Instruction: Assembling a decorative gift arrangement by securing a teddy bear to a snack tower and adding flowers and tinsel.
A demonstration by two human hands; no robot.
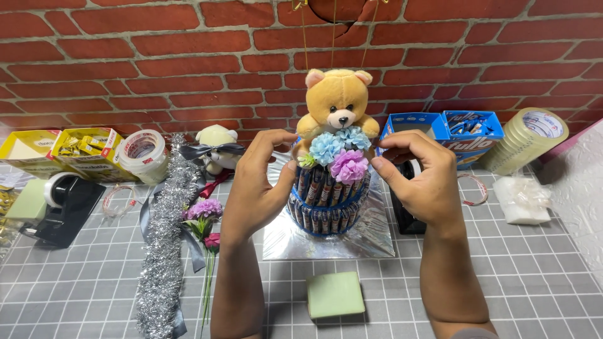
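Both hands flank the candy tower (328, 199) on its silver board (370, 242) near the table's (502, 276) back edge. The left hand (257, 182) curls loosely beside the paper flowers (339, 156), its grip holding nothing visible. The right hand's (419, 176) grip is narrow, fingertips (379, 163) touching the flowers below the teddy bear (336, 100).

Both forearms raised from near desk edge, left hand (254, 182) fingers curled inward, right hand (421, 176) fingertips pinched, palms facing each other, well apart

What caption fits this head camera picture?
Two hands, left hand and right hand, touch paper flowers below a yellow plush teddy bear.
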